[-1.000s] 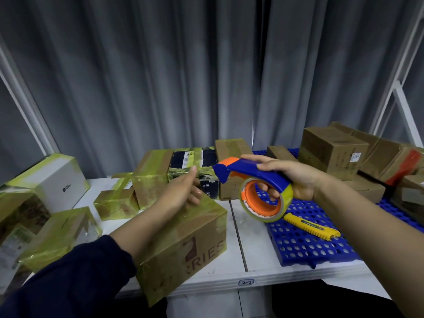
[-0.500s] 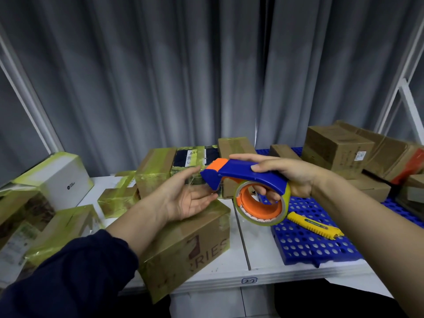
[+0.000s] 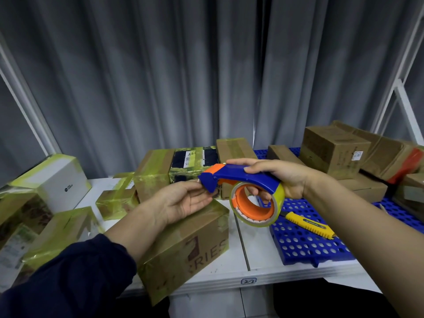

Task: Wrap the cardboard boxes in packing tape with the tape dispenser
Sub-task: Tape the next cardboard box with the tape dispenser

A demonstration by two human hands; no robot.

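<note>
right hand (image 3: 286, 180) fingers grip tape dispenser (image 3: 238, 176) | left hand (image 3: 181, 203) fingers relaxed at its nose | over cardboard box (image 3: 195, 246)

The tape dispenser (image 3: 238, 176) is above the table (image 3: 259, 253), nearest cardboard box (image 3: 190, 244) left, knife (image 3: 307, 226) right.

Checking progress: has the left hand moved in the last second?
Yes. The left hand lifted from the front box, turned palm-up, and reached the tape dispenser.

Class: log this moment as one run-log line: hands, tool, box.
right hand: grips tape dispenser | left hand: palm up, fingertips at dispenser nose, pinch unclear | cardboard box: below, partly taped
</note>
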